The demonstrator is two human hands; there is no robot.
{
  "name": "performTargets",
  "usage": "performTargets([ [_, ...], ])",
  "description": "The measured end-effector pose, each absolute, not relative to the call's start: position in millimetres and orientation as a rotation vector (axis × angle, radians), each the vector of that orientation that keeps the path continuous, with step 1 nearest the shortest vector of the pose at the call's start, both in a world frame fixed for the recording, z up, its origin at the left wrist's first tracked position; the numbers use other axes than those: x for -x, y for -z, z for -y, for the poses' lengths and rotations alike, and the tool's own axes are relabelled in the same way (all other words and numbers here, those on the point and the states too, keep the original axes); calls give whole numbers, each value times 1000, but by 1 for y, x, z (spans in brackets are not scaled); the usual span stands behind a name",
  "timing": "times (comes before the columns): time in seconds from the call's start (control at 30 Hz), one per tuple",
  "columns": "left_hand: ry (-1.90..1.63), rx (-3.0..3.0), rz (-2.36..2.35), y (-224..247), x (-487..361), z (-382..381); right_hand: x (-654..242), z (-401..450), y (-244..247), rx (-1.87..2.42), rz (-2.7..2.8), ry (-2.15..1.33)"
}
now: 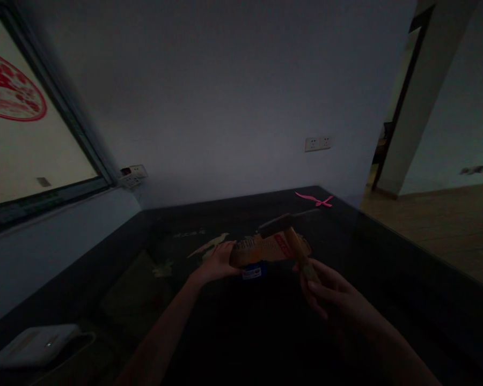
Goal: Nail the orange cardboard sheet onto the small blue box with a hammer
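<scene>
A hammer with a dark head and a wooden handle [300, 249] is in my right hand [324, 287], its head raised over the right part of a brown printed cardboard piece [265, 249]. My left hand [219, 262] grips the left end of that cardboard, thumb at the near side and fingers behind. Just below the cardboard, by my left thumb, sits a small blue item with a white label [253, 272]. The picture is dim, and what lies under the cardboard is hidden.
The dark table [370, 246] meets the wall at the back. A pink ribbon [322, 202] lies near its far right corner. At the near left is a white box-like device [36, 346] with a cable. Wall sockets [317, 143] are above the table; a window is at the left.
</scene>
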State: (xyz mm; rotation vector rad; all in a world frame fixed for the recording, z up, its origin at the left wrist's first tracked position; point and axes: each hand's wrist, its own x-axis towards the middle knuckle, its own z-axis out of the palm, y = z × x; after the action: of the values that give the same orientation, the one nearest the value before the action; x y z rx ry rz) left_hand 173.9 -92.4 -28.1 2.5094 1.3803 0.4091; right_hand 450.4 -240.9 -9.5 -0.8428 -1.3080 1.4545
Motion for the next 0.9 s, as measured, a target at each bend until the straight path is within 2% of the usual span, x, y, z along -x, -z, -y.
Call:
performTargets([
  [0.2, -393, -2485, -1408, 30, -180, 87, -482, 266, -11, 1287, 1697, -847],
  [0.4, -416, -2514, -1346, 33, -204, 72, -511, 288, 25, 1614, 1802, -562],
  [0.6, -434, -2574, -1281, 41, -254, 42, -517, 300, 44, 1843, 1852, -508],
  [0.9, -470, -2649, -1180, 50, -317, -1, -499, 278, 49, 1865, 2014, -473],
])
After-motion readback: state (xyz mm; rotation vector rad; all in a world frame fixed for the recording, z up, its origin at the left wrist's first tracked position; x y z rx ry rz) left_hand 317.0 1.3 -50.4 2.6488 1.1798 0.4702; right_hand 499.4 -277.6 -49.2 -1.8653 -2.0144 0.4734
